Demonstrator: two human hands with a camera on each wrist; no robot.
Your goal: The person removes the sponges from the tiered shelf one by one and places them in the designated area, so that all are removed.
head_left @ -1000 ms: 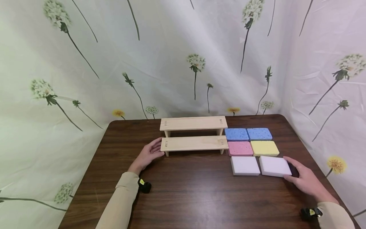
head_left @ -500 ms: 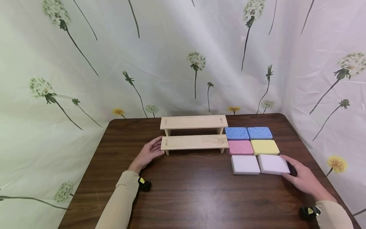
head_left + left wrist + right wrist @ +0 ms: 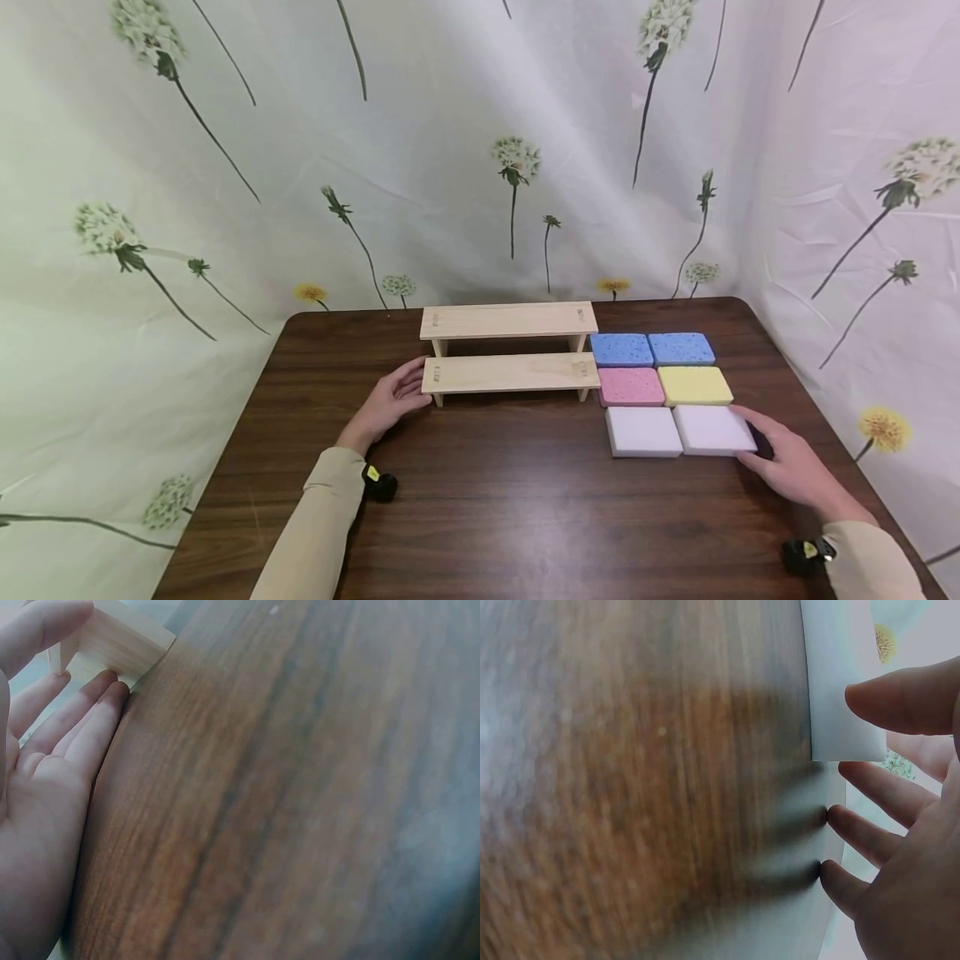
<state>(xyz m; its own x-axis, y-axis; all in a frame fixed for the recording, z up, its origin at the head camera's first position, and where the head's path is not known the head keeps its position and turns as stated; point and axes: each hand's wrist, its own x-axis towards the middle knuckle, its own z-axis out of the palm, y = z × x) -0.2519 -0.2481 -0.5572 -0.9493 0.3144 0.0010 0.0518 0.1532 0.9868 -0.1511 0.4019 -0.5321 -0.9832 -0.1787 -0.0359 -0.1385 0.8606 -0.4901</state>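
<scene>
A low two-step wooden rack (image 3: pixel 510 372) stands near the back of the table. My left hand (image 3: pixel 386 408) rests at its left end, the fingers fairly straight and touching the wood, as the left wrist view (image 3: pixel 56 757) also shows. To the right lie white sponges in the front row, a left one (image 3: pixel 643 432) and a right one (image 3: pixel 712 431), side by side. My right hand (image 3: pixel 787 461) holds the right white sponge by its right end, thumb at the front corner and index finger at the back. In the right wrist view the other fingers touch the tabletop.
Behind the white sponges lie a pink sponge (image 3: pixel 632 387) and a yellow sponge (image 3: pixel 694 386), then two blue sponges (image 3: pixel 621 350) at the back. The brown table (image 3: pixel 525 517) ends at a flower-print cloth (image 3: pixel 442 167) behind and to the right.
My right hand has slid the right white sponge left and slightly back, closing the gap to the left white sponge and straightening it. My left hand and the rack have stayed still.
</scene>
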